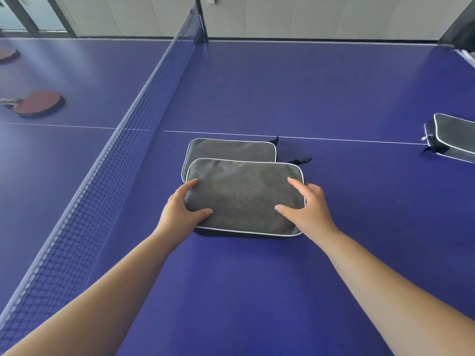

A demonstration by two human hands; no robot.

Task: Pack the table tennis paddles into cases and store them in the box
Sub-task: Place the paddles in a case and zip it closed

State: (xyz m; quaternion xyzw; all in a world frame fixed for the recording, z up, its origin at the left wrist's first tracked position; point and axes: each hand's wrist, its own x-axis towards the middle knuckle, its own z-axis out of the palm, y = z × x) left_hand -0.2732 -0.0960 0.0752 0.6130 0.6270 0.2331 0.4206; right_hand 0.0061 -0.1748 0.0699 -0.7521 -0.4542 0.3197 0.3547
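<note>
Although their contents are hidden, two grey cases lie stacked on the blue desk (257, 291): the left hand (181, 210) and right hand (309, 208) grip the upper case (244, 199), overlapping the lower case (231, 149); a third case (452, 137) is cut off at right.

A blue table tennis table (295, 80) fills most of the view, its surface marked by a thin white centre line (334, 139). A dark mesh net (123, 140) with a pale upper band runs diagonally from the lower left to a black post (201, 19) at the far edge. Beyond the table stands a wall of pale grey panels (308, 14) with a dark strip along its base. At upper left, dark-framed glazing (33, 14) admits daylight, which spreads a soft sheen over the left half of the table.
</note>
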